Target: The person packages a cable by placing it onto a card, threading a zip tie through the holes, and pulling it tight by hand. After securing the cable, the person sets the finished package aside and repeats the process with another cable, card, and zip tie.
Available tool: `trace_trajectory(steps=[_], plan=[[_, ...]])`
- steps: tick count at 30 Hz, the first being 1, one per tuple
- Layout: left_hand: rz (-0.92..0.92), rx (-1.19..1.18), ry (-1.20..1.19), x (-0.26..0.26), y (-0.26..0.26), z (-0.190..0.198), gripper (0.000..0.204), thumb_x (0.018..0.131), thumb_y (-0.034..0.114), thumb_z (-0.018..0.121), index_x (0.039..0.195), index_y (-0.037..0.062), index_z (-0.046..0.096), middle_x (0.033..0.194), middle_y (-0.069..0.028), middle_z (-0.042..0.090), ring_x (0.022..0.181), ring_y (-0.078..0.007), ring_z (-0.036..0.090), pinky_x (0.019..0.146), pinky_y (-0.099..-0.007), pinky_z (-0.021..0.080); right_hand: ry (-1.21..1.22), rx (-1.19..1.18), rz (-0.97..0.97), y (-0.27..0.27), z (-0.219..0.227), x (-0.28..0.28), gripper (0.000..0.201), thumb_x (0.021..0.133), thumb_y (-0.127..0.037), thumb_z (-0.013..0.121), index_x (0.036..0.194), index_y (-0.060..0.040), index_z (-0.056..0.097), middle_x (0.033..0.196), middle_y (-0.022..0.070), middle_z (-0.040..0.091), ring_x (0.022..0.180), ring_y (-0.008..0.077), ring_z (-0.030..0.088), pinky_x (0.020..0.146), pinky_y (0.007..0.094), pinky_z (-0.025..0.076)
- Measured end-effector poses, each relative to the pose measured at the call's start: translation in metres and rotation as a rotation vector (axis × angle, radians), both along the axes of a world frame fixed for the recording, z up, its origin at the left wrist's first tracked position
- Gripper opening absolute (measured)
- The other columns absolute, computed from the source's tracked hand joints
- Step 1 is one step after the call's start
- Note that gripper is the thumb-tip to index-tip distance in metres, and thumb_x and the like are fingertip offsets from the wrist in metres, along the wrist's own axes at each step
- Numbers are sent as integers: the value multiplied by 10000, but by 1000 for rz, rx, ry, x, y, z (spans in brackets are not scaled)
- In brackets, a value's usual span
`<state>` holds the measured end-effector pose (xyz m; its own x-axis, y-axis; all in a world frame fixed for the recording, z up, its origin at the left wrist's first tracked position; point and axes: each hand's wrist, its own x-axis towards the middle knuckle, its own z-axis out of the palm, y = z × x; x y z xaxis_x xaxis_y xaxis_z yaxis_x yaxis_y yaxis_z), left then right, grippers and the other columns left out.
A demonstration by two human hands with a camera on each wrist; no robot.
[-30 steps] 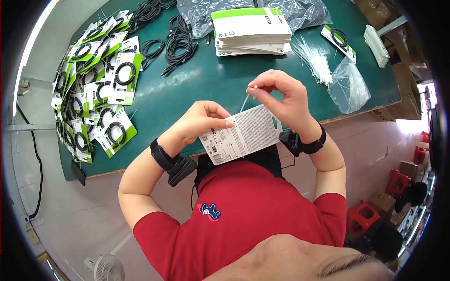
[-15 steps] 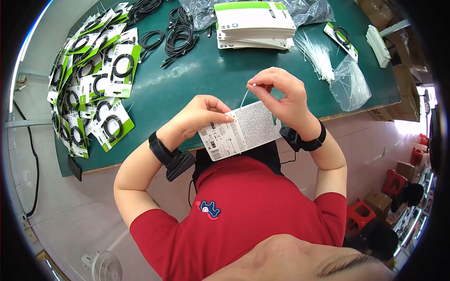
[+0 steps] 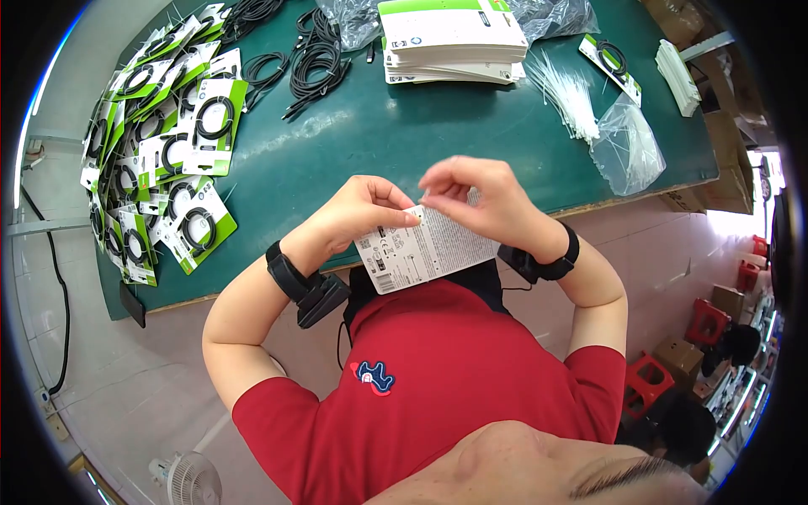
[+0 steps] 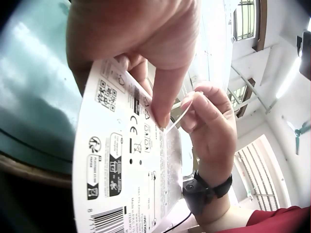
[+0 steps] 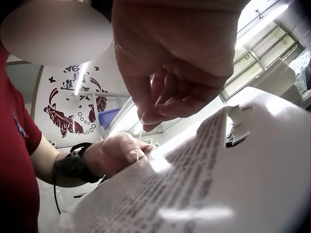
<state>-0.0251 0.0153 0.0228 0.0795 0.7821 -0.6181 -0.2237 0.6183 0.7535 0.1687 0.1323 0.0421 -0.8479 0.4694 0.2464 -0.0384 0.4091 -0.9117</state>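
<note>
In the head view, my left hand (image 3: 358, 215) holds the left part of a printed white packaging card (image 3: 425, 252), thumb on the face with the barcode and small text. The card is tilted above the lap at the table's front edge. My right hand (image 3: 488, 198) is over the card's upper edge, close to the left thumb. Its fingertips pinch a thin white cable tie (image 4: 181, 118), which curves down to the card beside the left thumb in the left wrist view. From the right wrist, the tie (image 5: 140, 143) runs nearly upright between both hands. The card's far face is hidden.
Carded black cables (image 3: 160, 143) are heaped on the table's left. Loose black cables (image 3: 316, 76) lie at the back beside a stack of cards (image 3: 454, 42). White cable ties (image 3: 564, 97), a clear plastic bag (image 3: 629, 151) and one carded cable (image 3: 610, 63) lie on the right.
My right hand has moved down and left, closer to my left hand and over the card's upper edge, still pinching the cable tie. The left hand and card have barely moved.
</note>
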Motion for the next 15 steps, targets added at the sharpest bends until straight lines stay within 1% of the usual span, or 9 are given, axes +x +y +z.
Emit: trace_trajectory(steps=[3,4,7,12,15], plan=[[-9,-3,-8,8,-7,-4,141,819,-1,761,931,-11,675,894,-115,731,807,-148,712,736,-256,571,-38,248,52,-10,-13,6,83,806,-46,761,874,-51,714,791,48,682,667,167,637,592,284,490],[-11,-12,-13,11,-9,-5,141,819,-1,761,931,-11,675,894,-115,731,807,-148,712,736,-256,571,-43,238,51,-13,-17,8,83,806,-46,761,874,-51,714,791,48,682,667,167,637,592,284,490],[-51,-68,11,19,-17,-7,141,813,22,769,920,-16,684,885,-117,735,792,-140,707,716,-252,564,-1,394,31,-22,-27,15,96,788,-82,770,869,-69,721,773,54,667,686,214,635,606,327,490],[-83,-75,5,27,-25,-22,134,819,24,763,920,-14,683,888,-115,734,796,-134,704,713,-248,562,-66,334,27,-30,-36,24,102,771,-84,775,858,-76,722,748,55,653,699,223,632,617,339,489],[-61,-70,-31,29,-26,-23,134,821,26,761,920,-16,681,886,-113,733,791,-131,702,704,-245,560,-82,248,78,-26,-39,27,110,756,-91,781,848,-80,723,761,49,641,689,221,618,608,339,482]])
